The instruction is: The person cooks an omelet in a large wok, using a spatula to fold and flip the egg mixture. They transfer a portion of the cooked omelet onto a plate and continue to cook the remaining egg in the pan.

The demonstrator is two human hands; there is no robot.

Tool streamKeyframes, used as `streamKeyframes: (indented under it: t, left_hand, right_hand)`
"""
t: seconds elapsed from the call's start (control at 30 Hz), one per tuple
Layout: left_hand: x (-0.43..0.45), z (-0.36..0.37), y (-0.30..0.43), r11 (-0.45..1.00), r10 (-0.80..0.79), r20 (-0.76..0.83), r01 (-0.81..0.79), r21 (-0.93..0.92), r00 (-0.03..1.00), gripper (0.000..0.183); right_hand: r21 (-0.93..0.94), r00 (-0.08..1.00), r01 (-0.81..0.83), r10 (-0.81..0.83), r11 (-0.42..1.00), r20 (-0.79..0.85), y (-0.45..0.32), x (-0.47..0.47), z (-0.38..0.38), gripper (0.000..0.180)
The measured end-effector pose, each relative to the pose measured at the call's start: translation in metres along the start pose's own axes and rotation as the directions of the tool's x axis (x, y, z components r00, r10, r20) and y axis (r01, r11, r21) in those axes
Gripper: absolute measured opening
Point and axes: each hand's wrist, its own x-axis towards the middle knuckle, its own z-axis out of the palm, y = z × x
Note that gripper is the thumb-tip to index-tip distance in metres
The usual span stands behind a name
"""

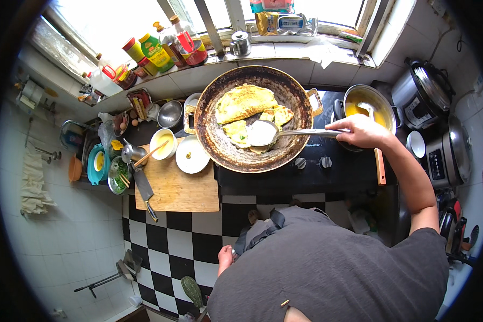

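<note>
My right hand [360, 131] grips the handle of a metal turner [306, 132] at the right of a large two-handled wok [241, 164]. The turner's broad, shiny blade [262, 133] rests low in the wok, against small browned egg pieces [236, 133]. Behind the blade lies a big folded omelette [247, 104], golden with brown patches. Another egg piece [282, 115] sits to its right. My left hand [225, 255] hangs low at my side, above the tiled floor and away from the counter; its fingers look curled and partly hidden.
A pot of yellow liquid [352, 105] holding a ladle stands right of the wok. Left are a wooden cutting board [185, 185], a cleaver [143, 184] overhanging its edge, a bowl of beaten egg [164, 149], a white lid [192, 155] and a bowl of chopped greens [118, 175]. Bottles [157, 52] line the windowsill.
</note>
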Motion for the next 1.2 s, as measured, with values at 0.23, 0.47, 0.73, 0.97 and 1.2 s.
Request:
streamKeyframes:
  t: [0.23, 0.47, 0.73, 0.97, 1.2]
  left_hand:
    - [-0.002, 0.002, -0.007, 0.999, -0.047, 0.004, 0.047, -0.014, 0.999, 0.025]
    - [0.013, 0.003, -0.025, 1.0, -0.005, 0.046, 0.006, -0.014, 0.999, 0.026]
    - [0.038, 0.004, -0.037, 0.997, 0.082, 0.053, -0.082, 0.009, 0.995, 0.028]
    - [0.044, 0.002, -0.03, 0.998, -0.054, 0.096, 0.057, -0.033, 0.994, 0.03]
    - [0.053, -0.008, -0.025, 0.989, -0.15, 0.138, 0.15, 0.004, 0.979, 0.032]
  right_hand:
    - [-0.168, 0.993, 0.003, -0.022, 0.986, -0.112, -0.033, -0.033, -0.031, 0.035]
    - [0.09, 0.978, -0.186, 0.175, 0.978, 0.116, -0.053, -0.043, -0.035, 0.038]
    - [0.487, 0.845, -0.363, 0.061, 0.794, 0.531, -0.035, -0.01, 0.005, 0.045]
    - [0.168, 0.846, -0.349, 0.232, 0.922, 0.481, -0.073, -0.011, -0.018, 0.045]
    - [0.003, 0.826, -0.372, 0.329, 0.928, 0.457, -0.111, -0.03, -0.023, 0.048]
